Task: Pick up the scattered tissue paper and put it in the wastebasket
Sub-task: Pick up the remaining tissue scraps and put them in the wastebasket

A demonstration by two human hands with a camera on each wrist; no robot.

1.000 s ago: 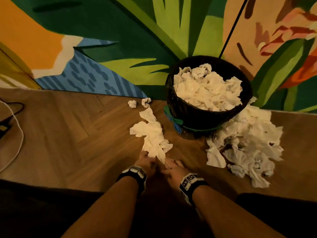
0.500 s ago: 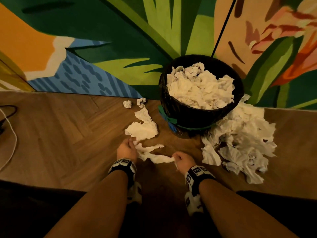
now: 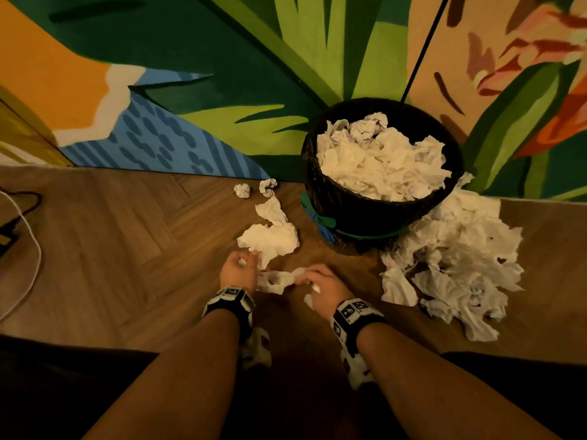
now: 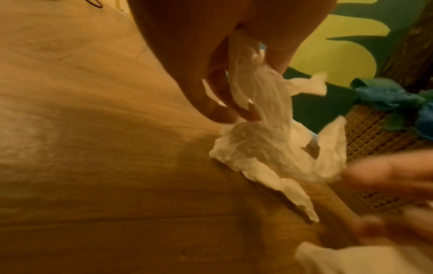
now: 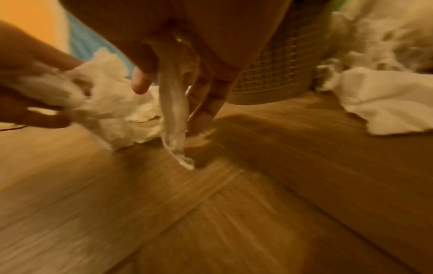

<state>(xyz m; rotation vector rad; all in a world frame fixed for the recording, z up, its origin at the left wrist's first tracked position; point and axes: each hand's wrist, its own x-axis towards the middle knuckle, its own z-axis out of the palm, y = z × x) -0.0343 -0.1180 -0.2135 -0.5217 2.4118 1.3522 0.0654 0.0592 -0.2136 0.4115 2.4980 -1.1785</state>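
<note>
A dark wastebasket [image 3: 313, 198] heaped with white tissue stands against the painted wall. In front of it on the wood floor, my left hand [image 3: 244, 262] pinches a twisted white tissue [image 4: 264, 144] between thumb and fingers [image 4: 279, 61]. That tissue [image 3: 274, 281] runs across to my right hand [image 3: 313, 279], which grips a narrow hanging strip of it [image 5: 174, 111]. Just beyond my left hand a larger crumpled tissue [image 3: 270, 238] lies on the floor. In the right wrist view my left hand [image 5: 35, 83] holds the bunched tissue [image 5: 103, 96] beside the woven basket wall [image 5: 276, 74].
A big pile of tissue [image 3: 454, 258] lies on the floor to the right of the basket. Two small tissue balls [image 3: 242, 190] sit near the wall, left of the basket. A white cable [image 3: 30, 249] curves along the floor at far left.
My hands have come closer together, so the tissue stretched between them is now slack and bunched. My left hand has moved forward to the edge of the larger crumpled tissue.
</note>
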